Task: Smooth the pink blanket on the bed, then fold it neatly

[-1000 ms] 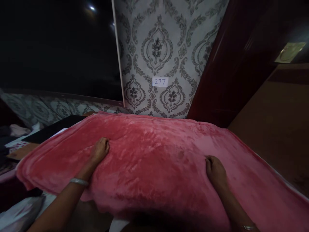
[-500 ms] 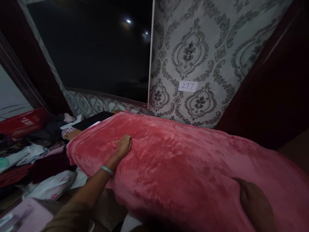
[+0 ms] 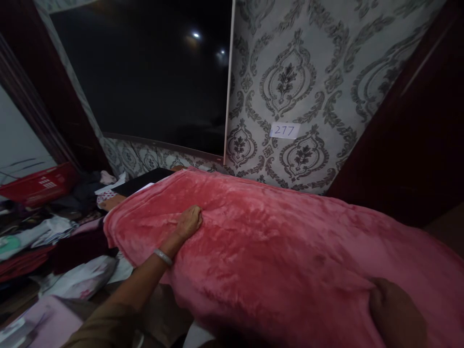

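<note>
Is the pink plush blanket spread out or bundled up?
Spread out: the pink plush blanket extends broadly between the left hand and right hand, slightly wrinkled.

The blanket [image 3: 275, 241] lay in front of the wall [image 3: 333, 63]. Going by the blanket's middle, the left hand [image 3: 190, 222] was on it just past 9 o'clock, and the right hand [image 3: 397, 311] was on it at 4. The TV [image 3: 152, 82] was behind it at 11 o'clock. The card [image 3: 285, 130] was on the wall at 12, right of the TV. The board [image 3: 145, 180] was at 10, by the blanket's edge. Clothes [image 3: 79, 251] lay at 9, and the box [image 3: 50, 321] at 8.
</note>
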Tool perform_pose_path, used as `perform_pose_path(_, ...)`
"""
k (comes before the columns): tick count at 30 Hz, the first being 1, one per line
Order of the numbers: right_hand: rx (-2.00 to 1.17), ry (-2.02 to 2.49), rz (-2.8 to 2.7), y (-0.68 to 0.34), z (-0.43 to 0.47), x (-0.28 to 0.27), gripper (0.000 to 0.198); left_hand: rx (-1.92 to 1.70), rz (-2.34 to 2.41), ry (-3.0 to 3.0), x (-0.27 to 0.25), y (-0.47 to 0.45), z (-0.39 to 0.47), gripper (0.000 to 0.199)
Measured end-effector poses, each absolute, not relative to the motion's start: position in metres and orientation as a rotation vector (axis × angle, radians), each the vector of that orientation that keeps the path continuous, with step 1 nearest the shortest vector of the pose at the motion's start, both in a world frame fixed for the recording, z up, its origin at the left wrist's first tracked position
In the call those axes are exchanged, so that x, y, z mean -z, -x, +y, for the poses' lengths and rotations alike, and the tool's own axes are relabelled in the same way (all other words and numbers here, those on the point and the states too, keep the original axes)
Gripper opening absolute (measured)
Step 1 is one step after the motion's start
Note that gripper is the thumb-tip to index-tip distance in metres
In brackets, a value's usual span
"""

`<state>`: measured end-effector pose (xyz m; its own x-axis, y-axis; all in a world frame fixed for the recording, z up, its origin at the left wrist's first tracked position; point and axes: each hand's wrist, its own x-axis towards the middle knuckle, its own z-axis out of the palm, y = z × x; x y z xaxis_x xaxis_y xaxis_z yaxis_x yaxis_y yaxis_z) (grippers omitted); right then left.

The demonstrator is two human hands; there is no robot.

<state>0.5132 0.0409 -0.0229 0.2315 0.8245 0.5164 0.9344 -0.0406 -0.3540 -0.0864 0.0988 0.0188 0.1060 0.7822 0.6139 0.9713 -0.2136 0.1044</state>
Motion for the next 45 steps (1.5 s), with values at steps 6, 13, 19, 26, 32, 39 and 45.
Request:
perform_pose_path(6,0.203,1.836,-1.619,-0.511,0.04,0.025,0.036,0.812,-1.748,2.067,-0.027,0.084,0.099,0.016)
perform_pose_path(13,0.217,1.717,-1.643,-0.501,0.039,0.019,0.038,0.834,-1.794,2.152,-0.044,0.085,0.101,0.015)
perform_pose_path(19,0.171,1.693,-1.643,-0.502,0.039,0.019,0.036,0.744,-1.85,2.195,-0.059,0.084,0.099,0.016)
perform_pose_path(26,0.132,1.552,-1.712,-0.5,0.034,0.012,0.04,0.69,-1.914,2.22,-0.065,0.084,0.095,0.025)
perform_pose_path(32,0.175,1.425,-1.727,-0.492,0.032,0.002,0.027,0.649,-1.774,2.463,-0.074,0.087,0.099,0.046)
perform_pose_path(39,0.161,1.449,-1.719,-0.488,0.035,0.0,0.024,0.513,-1.563,2.594,-0.07,0.088,0.113,0.047)
perform_pose_path(45,0.172,1.502,-1.825,-0.482,0.033,-0.006,0.023,0.471,-1.665,2.522,-0.065,0.082,0.121,0.038)
